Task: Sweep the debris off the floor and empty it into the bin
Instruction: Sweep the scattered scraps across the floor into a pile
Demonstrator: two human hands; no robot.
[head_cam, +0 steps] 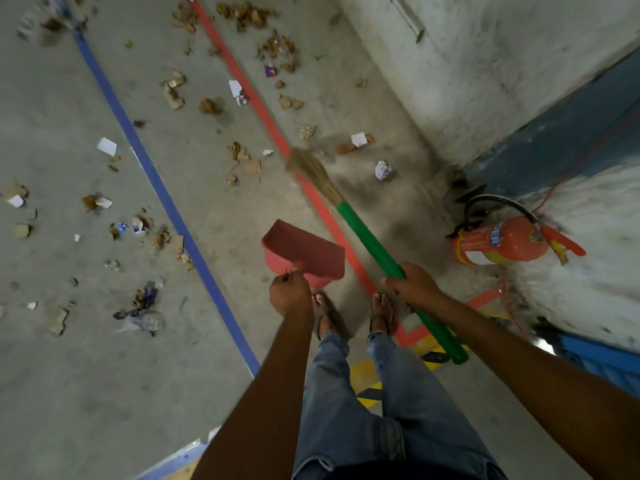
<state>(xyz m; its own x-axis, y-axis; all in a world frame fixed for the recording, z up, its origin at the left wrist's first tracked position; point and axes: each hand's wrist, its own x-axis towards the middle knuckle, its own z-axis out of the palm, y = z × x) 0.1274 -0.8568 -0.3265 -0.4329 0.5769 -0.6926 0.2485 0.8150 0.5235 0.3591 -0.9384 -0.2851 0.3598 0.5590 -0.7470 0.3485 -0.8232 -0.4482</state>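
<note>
**Broom and dustpan in hand, debris ahead**

My left hand (290, 294) is curled round the handle of the red dustpan (304, 252), just in front of my feet. My right hand (414, 284) grips the green broom (367, 240), its bristles out over the red line (242, 77). Debris (242, 152) lies scattered on the floor (69, 375), both sides of the blue line (156, 181). An extinguisher (502, 242) sits by the wall (485, 64) on my right.

Broom (364, 234) bristles motion-blurred; dustpan (304, 252) handle hidden inside left hand (290, 294).
</note>
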